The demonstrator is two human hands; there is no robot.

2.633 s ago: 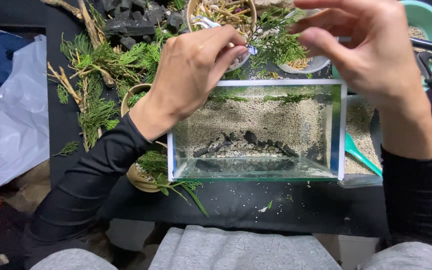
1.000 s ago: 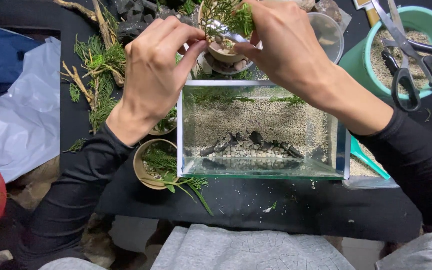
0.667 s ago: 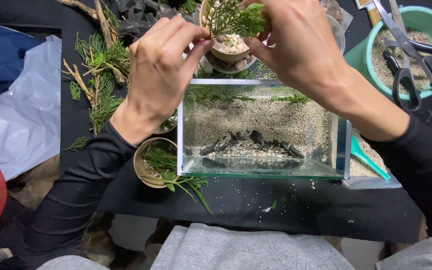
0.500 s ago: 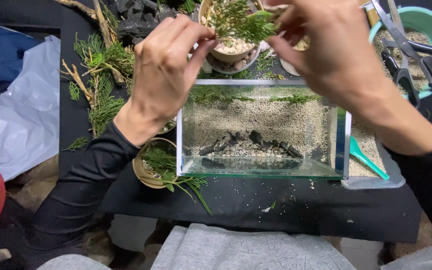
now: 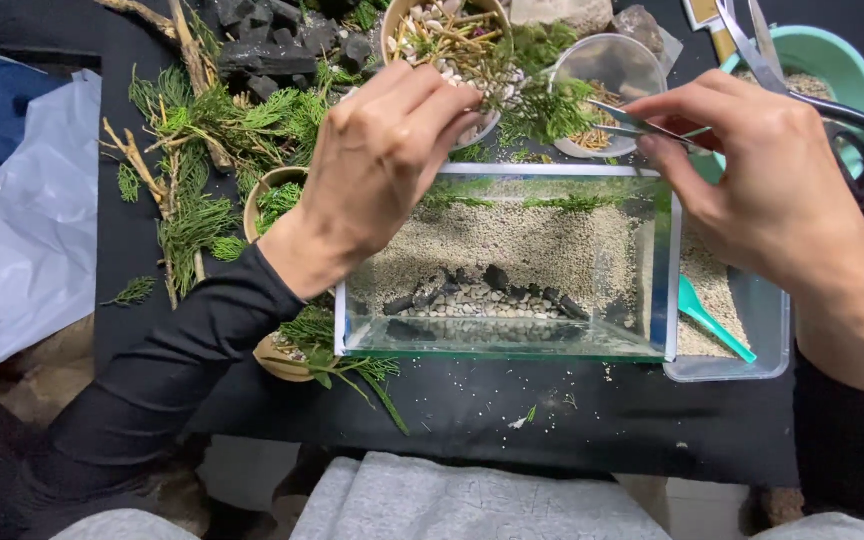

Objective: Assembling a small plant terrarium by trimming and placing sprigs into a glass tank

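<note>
Green sprig (image 5: 542,105) is being readied just behind the glass tank (image 5: 507,265), so the step in hand looks like planting; the next move likely calls for lowering it onto the gravel (image 5: 512,245) inside the tank. Left hand (image 5: 377,165) pinches the sprig's stem with closed fingertips, while the right hand (image 5: 767,170) squeezes slim metal tweezers (image 5: 637,120) nearly shut on its foliage.
</note>
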